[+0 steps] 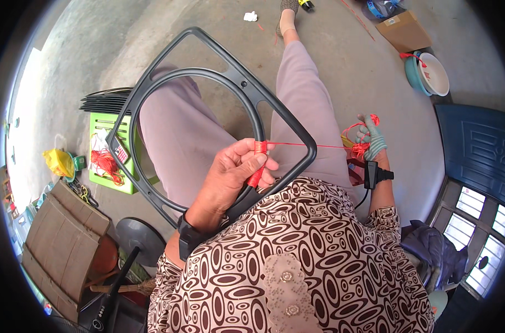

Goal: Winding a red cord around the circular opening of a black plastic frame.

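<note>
A black frame (pixel 233 75), square outside with a round ring inside, rests tilted across my lap. My left hand (pixel 238 169) is closed around the ring's right side, thumb over a stretch wrapped in red cord (pixel 255 176). From that wrapping a single strand (pixel 308 145) runs taut to the right. At its far end my right hand (pixel 374 140), in a light grey-green glove, is closed on a loose bunch of the same red cord (pixel 360 149). Part of the ring is hidden behind my left hand.
A green stool (pixel 127 186) at my left bears red cord (pixel 105 164) and a stack of black frames (pixel 105 101). Farther left are a yellow bag (pixel 58 162) and a wooden board (pixel 63 233). Basins (pixel 434 75), a cardboard box (pixel 403 31) and a blue door (pixel 474 144) lie right.
</note>
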Action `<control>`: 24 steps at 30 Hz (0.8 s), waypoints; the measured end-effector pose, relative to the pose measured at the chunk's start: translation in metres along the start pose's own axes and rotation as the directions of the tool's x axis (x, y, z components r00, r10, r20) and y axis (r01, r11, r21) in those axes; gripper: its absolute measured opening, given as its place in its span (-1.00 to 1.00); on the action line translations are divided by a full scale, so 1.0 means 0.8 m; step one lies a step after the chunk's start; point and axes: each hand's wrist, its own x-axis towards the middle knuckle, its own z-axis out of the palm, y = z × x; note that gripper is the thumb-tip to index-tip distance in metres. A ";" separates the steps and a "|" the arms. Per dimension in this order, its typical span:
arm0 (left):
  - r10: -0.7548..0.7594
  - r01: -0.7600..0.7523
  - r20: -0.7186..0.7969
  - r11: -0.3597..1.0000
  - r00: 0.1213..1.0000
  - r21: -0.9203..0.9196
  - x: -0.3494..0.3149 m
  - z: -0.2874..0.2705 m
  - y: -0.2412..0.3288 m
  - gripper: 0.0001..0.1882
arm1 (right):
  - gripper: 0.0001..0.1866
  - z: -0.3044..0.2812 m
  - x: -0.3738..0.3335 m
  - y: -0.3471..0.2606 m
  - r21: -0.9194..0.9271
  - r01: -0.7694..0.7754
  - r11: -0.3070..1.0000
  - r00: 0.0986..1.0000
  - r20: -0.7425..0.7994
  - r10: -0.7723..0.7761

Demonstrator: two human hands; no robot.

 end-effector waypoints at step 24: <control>-0.077 0.069 -0.081 0.993 0.994 -0.091 0.012 -0.012 -0.007 -0.75 | -0.67 -0.007 0.008 -0.010 0.130 -0.010 0.991 1.000 -0.026 0.014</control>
